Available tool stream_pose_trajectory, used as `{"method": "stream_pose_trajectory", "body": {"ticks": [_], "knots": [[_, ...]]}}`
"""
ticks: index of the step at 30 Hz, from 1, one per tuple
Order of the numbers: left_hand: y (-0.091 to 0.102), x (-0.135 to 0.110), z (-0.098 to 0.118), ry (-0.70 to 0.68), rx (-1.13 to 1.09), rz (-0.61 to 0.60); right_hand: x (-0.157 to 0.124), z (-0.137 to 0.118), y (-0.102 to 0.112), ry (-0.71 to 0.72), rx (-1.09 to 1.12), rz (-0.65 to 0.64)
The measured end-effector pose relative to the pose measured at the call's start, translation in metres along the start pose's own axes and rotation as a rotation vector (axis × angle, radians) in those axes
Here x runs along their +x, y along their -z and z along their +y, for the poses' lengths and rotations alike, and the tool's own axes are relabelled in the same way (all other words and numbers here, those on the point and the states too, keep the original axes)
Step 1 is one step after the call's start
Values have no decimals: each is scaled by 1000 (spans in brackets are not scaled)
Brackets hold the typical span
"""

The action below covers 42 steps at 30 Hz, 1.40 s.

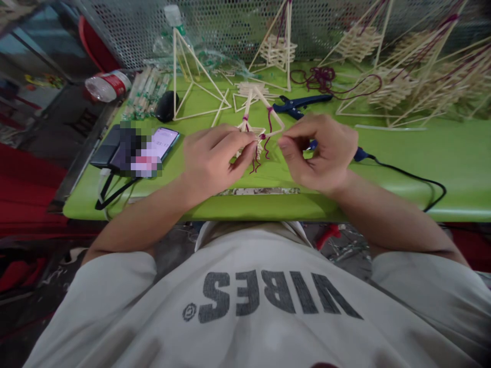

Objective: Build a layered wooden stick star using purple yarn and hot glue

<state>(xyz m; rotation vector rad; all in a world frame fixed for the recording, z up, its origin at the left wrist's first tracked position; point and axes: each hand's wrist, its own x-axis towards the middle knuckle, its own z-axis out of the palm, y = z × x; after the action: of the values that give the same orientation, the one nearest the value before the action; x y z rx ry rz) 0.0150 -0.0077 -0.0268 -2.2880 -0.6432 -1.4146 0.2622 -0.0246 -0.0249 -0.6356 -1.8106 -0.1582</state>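
Two bare hands are held close together above a green table. A small stick frame, tied with purple cord, is pinched near a knotted corner between the left hand's thumb and forefinger. The right hand's thumb and forefinger are pressed together just beside it; whether anything is gripped there cannot be told. Blue cutters are seen beyond.
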Motion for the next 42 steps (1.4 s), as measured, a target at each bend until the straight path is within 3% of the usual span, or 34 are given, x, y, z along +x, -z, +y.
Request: {"method": "stream_pose_trajectory", "body": {"ticks": [4, 10, 14, 21, 30, 36, 42], "knots": [[0, -1, 2, 22, -3, -17, -5, 5, -6, -3, 77, 85], [-1, -6, 1, 68, -37, -62, -8, 2, -1, -216, 53, 2], [0, -6, 1, 109, -17, -122, -6, 1, 0, -197, 80, 18], [1, 6, 1, -35, -7, 45, -3, 3, -5, -115, 104, 93], [1, -5, -2, 71, -9, -55, 0, 8, -6, -66, 53, 96], [1, -2, -1, 82, 51, -95, -3, 11, -4, -141, 38, 52], [0, -1, 1, 42, 29, -54, -7, 7, -7, -205, 129, 14]]}}
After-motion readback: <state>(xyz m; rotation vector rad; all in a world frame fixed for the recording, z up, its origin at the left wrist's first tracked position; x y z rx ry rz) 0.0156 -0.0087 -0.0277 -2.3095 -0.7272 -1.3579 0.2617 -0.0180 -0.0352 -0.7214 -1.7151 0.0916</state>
